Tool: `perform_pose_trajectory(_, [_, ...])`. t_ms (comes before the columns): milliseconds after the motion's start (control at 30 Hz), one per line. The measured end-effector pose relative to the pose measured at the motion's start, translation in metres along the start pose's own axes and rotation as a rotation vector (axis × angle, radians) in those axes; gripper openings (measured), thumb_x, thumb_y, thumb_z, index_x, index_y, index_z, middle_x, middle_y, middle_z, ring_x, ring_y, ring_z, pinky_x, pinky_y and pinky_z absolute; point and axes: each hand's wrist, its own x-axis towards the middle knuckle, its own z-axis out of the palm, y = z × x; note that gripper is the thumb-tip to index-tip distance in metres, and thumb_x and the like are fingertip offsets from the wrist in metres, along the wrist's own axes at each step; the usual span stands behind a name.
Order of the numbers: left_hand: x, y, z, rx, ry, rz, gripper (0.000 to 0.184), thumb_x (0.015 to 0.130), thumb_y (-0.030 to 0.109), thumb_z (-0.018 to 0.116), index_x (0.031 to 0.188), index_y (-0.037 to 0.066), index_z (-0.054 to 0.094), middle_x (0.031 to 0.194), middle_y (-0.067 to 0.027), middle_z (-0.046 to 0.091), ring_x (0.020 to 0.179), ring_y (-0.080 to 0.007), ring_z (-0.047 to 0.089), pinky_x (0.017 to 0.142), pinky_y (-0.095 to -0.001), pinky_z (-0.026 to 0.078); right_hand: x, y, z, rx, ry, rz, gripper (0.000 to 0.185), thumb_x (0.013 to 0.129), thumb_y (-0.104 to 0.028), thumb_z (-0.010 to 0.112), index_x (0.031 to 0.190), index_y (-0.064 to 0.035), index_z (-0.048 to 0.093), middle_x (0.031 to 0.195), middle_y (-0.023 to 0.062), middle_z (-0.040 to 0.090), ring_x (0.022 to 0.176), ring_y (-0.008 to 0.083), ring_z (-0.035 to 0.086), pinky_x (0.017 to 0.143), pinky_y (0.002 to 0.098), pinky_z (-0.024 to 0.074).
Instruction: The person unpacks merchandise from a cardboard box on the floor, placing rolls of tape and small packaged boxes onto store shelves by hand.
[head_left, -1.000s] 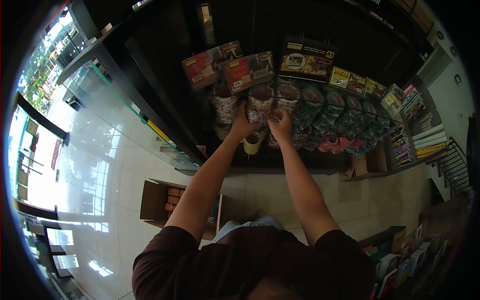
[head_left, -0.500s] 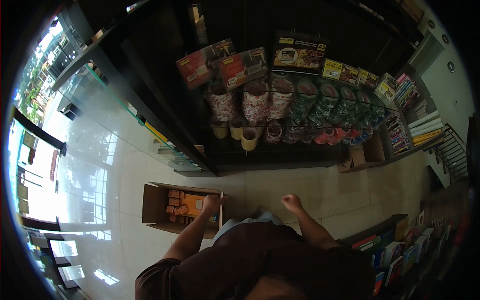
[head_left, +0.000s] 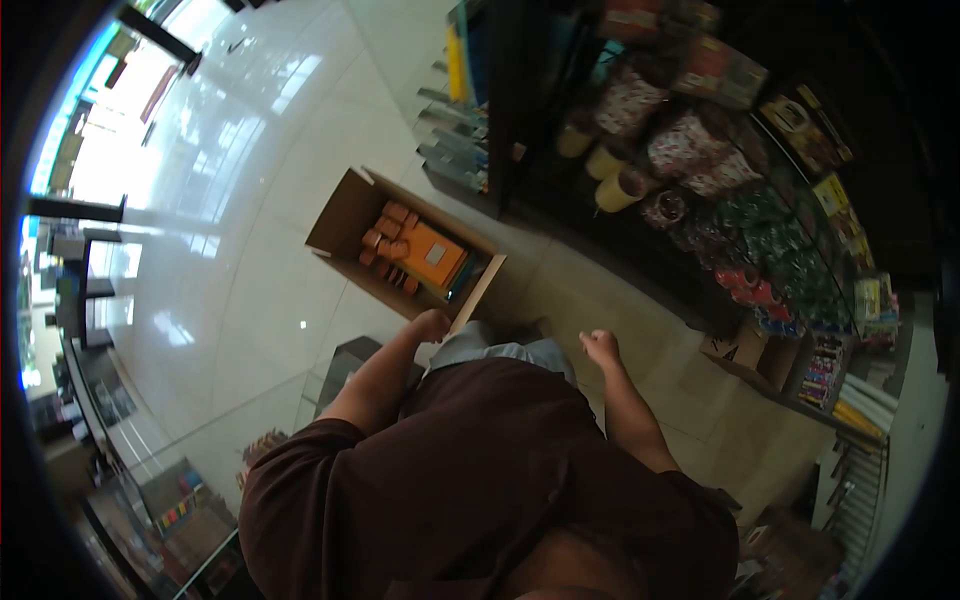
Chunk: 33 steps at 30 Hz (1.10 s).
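My left hand hangs with curled fingers just beside the near corner of an open cardboard box on the floor. No object shows in it. Inside the box lie an orange flat pack with a pale label and several small orange packets. My right hand is held out over the floor tiles, loosely closed, with no object showing in it. It is apart from the shelf and the box.
A dark shelf unit on the right holds rolls of tape and wrapped green rolls. Another cardboard box stands at its base. Glass display counters are at lower left, and a bright glass front lies at upper left.
My view has turned right, so the shelf now stands on the right and the box appears higher. My left hand, earlier seen over the box, is now beside its near corner.
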Motion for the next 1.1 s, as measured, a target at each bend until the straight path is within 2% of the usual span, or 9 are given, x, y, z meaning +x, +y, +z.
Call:
perform_pose_trajectory(67, [-0.030, 0.010, -0.007, -0.184, -0.030, -0.067, 0.026, 0.083, 0.022, 0.064, 0.077, -0.002, 0.071, 0.081, -0.0111, 0.071, 0.067, -0.0207, 0.068, 0.059, -0.0326, 0.054, 0.019, -0.026, 0.004, 0.093, -0.011, 0.024, 0.032, 0.086, -0.027, 0.067, 0.068, -0.0021, 0.058, 0.063, 0.0076, 0.062, 0.057, 0.0155, 0.059, 0.055, 0.0346, 0.0476])
perform_pose_trajectory(167, [-0.063, 0.017, -0.020, 0.085, -0.009, -0.188, 0.031, 0.086, 0.026, 0.063, 0.075, -0.001, 0.071, 0.075, -0.0126, 0.070, 0.071, -0.0195, 0.069, 0.061, -0.0305, 0.055, 0.034, -0.059, 0.024, 0.278, -0.007, -0.008, 0.021, 0.088, -0.020, 0.062, 0.079, -0.0013, 0.058, 0.066, 0.0051, 0.060, 0.059, 0.0142, 0.061, 0.056, 0.0319, 0.0488])
perform_pose_trajectory(333, [-0.054, -0.075, -0.007, -0.011, 0.313, -0.208, 0.055, 0.093, 0.044, 0.052, 0.091, -0.009, 0.067, 0.097, -0.0285, 0.066, 0.103, -0.0434, 0.060, 0.092, -0.0455, 0.047, 0.033, -0.092, 0.067, 0.188, -0.122, -0.091, 0.015, 0.085, -0.011, 0.057, 0.098, -0.0021, 0.059, 0.075, 0.0037, 0.060, 0.062, 0.0137, 0.062, 0.059, 0.0290, 0.0504])
perform_pose_trajectory(533, [-0.050, -0.136, 0.004, 0.114, 0.380, -0.174, 0.052, 0.096, 0.038, 0.040, 0.100, -0.009, 0.063, 0.111, -0.0312, 0.061, 0.110, -0.0441, 0.056, 0.096, -0.0481, 0.044, 0.022, -0.096, 0.092, 0.065, -0.302, -0.157, 0.020, 0.081, -0.005, 0.059, 0.101, -0.0024, 0.062, 0.076, 0.0023, 0.059, 0.064, 0.0132, 0.063, 0.060, 0.0281, 0.0503])
perform_pose_trajectory(633, [-0.043, -0.144, 0.011, 0.007, 0.451, -0.183, 0.038, 0.092, 0.026, 0.043, 0.097, -0.006, 0.064, 0.106, -0.0305, 0.063, 0.107, -0.0429, 0.058, 0.093, -0.0459, 0.045, 0.024, -0.085, 0.085, 0.046, -0.365, -0.124, 0.021, 0.080, -0.005, 0.060, 0.101, -0.0025, 0.063, 0.078, 0.0029, 0.061, 0.065, 0.0130, 0.062, 0.060, 0.0276, 0.0503])
perform_pose_trajectory(733, [-0.047, -0.131, 0.023, -0.174, 0.528, -0.190, 0.029, 0.088, 0.018, 0.046, 0.094, -0.002, 0.065, 0.093, -0.0253, 0.066, 0.089, -0.0370, 0.065, 0.079, -0.0424, 0.051, 0.024, -0.083, 0.066, 0.018, -0.325, -0.135, 0.014, 0.081, -0.008, 0.065, 0.093, -0.0022, 0.065, 0.077, 0.0044, 0.064, 0.066, 0.0128, 0.062, 0.061, 0.0286, 0.0506])
perform_pose_trajectory(833, [-0.051, -0.100, 0.024, -0.323, 0.329, -0.268, 0.023, 0.086, 0.017, 0.052, 0.091, 0.000, 0.066, 0.081, -0.0161, 0.066, 0.069, -0.0268, 0.066, 0.062, -0.0378, 0.052, 0.025, -0.087, 0.038, -0.099, -0.311, -0.224, 0.012, 0.083, -0.014, 0.068, 0.084, -0.0020, 0.066, 0.074, 0.0060, 0.066, 0.065, 0.0136, 0.063, 0.061, 0.0301, 0.0507])
perform_pose_trajectory(933, [-0.040, -0.097, 0.046, -0.399, 0.308, -0.209, 0.027, 0.086, 0.020, 0.056, 0.098, 0.000, 0.067, 0.079, -0.0120, 0.068, 0.060, -0.0210, 0.066, 0.055, -0.0359, 0.052, 0.030, -0.098, 0.014, -0.171, -0.275, -0.102, 0.021, 0.084, -0.019, 0.069, 0.073, -0.0020, 0.065, 0.071, 0.0065, 0.067, 0.065, 0.0145, 0.063, 0.062, 0.0310, 0.0505])
perform_pose_trajectory(1100, [-0.052, -0.047, 0.070, -0.509, 0.239, -0.196, 0.029, 0.089, 0.023, 0.058, 0.101, -0.001, 0.070, 0.080, -0.0112, 0.071, 0.064, -0.0190, 0.067, 0.058, -0.0326, 0.055, 0.050, -0.056, 0.009, 0.054, -0.257, -0.099, 0.012, 0.084, -0.014, 0.063, 0.088, -0.0031, 0.061, 0.076, 0.0053, 0.064, 0.064, 0.0149, 0.063, 0.061, 0.0299, 0.0503])
